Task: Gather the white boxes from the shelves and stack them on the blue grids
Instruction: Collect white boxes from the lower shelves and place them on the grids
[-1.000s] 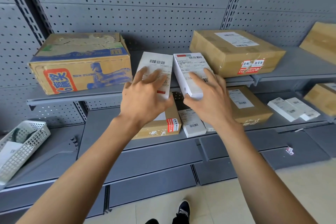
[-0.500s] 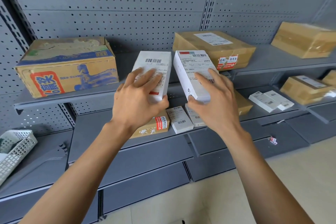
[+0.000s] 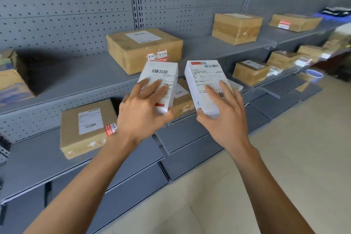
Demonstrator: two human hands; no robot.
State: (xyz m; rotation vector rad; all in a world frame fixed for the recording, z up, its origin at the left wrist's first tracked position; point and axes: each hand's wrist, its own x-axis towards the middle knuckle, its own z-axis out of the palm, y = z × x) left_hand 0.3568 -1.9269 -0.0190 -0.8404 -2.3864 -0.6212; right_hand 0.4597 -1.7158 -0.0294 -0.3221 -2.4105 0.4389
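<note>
The left hand grips one white box, the right hand another — both lifted off the shelves. Gathering looks done; next comes carrying them to the blue grids — none visible, perhaps toward three o'clock.

Looking like a parcel depot or stockroom: grey pegboard-backed metal shelving is running along the wall, carrying taped cardboard parcels bearing shipping labels and barcodes.

Single head-worn view, looking forward and down, close over both forearms; grey shelving runs left to far right.
</note>
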